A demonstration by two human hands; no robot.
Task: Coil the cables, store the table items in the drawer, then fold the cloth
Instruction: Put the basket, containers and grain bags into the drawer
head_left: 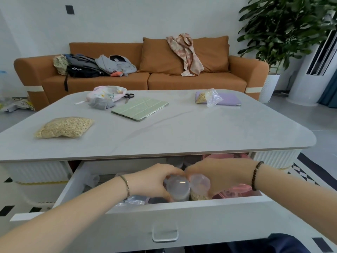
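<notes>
The white drawer (164,214) under the grey table (182,136) stands pulled out. Inside it, my left hand (153,181) grips a clear lidded jar (177,188) and my right hand (217,175) grips a second clear jar (199,189) holding oats. The two jars stand upright side by side, touching. On the table lie a bag of oats (64,127), a green tablet case (139,108), a pink and grey cloth bundle (104,97), scissors (128,96), a small oat bag (207,96) and a purple case (228,101).
Pink containers (235,191) and plastic bags (131,200) fill other parts of the drawer. An orange sofa (164,79) with clothes and bags stands behind the table. A potted plant (284,30) and a white tower unit (313,70) are at the right.
</notes>
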